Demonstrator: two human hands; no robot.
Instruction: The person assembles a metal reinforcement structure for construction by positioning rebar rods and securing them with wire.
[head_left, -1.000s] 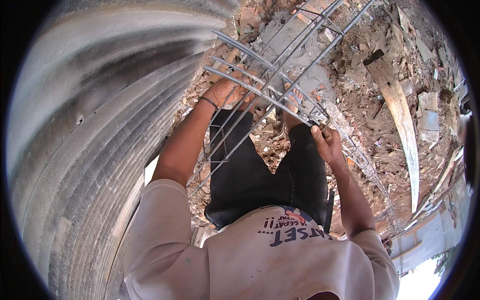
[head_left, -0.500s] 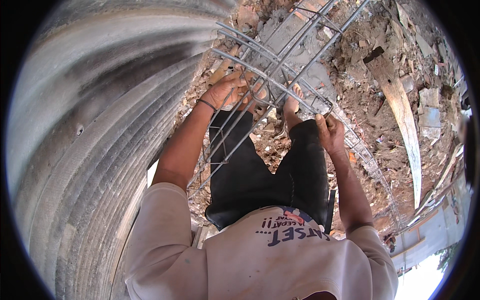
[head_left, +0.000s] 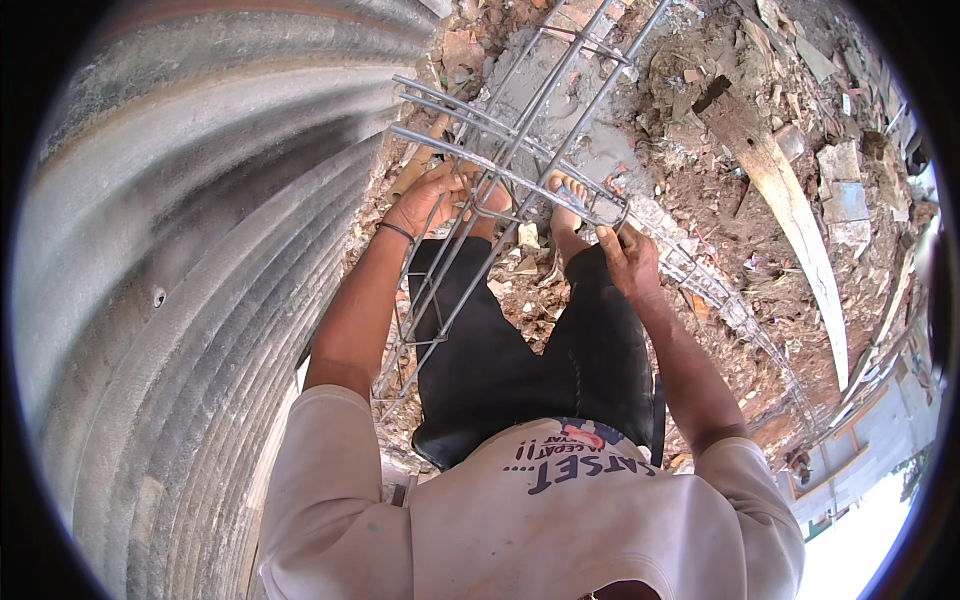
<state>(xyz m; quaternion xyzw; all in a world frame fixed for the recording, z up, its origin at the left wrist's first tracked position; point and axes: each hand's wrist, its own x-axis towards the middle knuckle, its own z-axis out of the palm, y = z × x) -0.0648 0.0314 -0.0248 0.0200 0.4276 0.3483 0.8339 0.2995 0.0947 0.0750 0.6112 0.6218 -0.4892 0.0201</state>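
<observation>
Two steel rebar cages cross in front of my legs. One rebar cage (head_left: 520, 140) slants from the far side down past my left leg. The other, a crosswise rebar cage (head_left: 700, 275), has bare bar ends at the left and runs off to the lower right. My left hand (head_left: 422, 205), with a dark band at its wrist, is closed at the slanting cage's left side; its fingertips are partly hidden behind the bars. My right hand (head_left: 632, 265) grips the crosswise cage beside a square stirrup (head_left: 612, 212), thumb on top.
Large corrugated sheets (head_left: 220, 250) curve along the left. Wet grey mortar (head_left: 600, 150) lies under the cages beyond my feet. Broken bricks, rubble and soil cover the ground. A long weathered wooden plank (head_left: 790, 210) lies at the right, near flat tile pieces (head_left: 845, 190).
Both hands and the crossing bars have shifted slightly left and a little nearer in the picture; the surrounding ground has shifted left too. Both hands keep their hold.
</observation>
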